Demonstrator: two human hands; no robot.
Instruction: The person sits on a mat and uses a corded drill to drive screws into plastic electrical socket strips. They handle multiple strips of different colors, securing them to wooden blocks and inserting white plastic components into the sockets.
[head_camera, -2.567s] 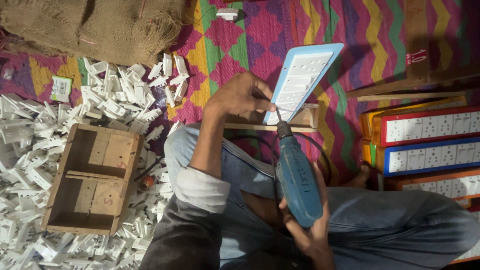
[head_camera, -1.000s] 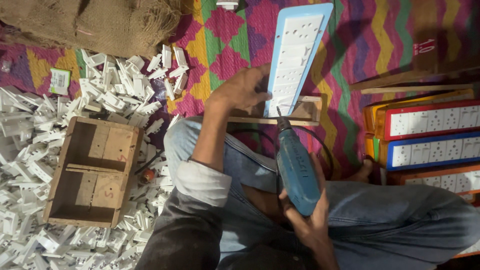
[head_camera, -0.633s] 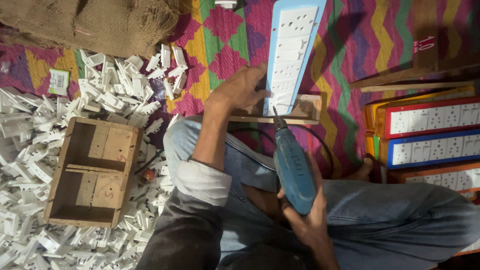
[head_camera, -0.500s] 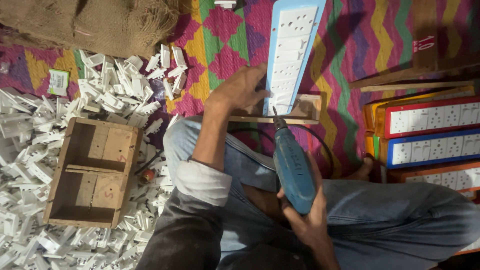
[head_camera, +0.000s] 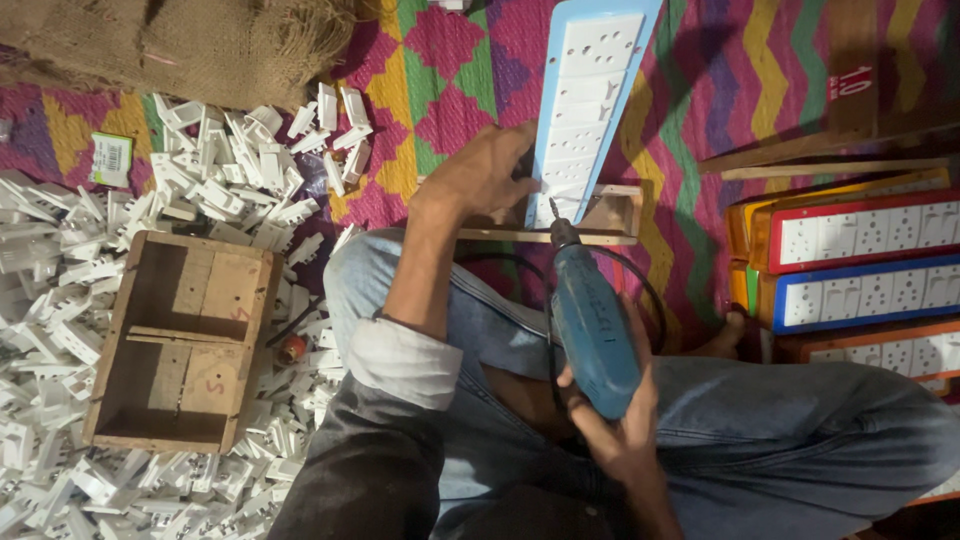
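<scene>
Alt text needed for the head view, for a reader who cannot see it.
A seated person's right hand grips a blue electric drill, its bit against a long white-and-blue socket board steadied by the left hand over a small wooden frame. White plastic parts surround an open wooden box on a patterned mat.

White plastic parts (head_camera: 150, 230) heaped left, wooden crate (head_camera: 180, 340) among them, stacked boards (head_camera: 860, 270) blocking right, mat (head_camera: 450, 60) open ahead.

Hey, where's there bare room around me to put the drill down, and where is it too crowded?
Bare mat shows between the burlap sack and the pale blue socket board, and again right of that board, above the stacked boards. The wooden crate has empty compartments. The left side is crowded with loose white parts. Left hand steadies the board; right hand holds the blue drill.
</scene>
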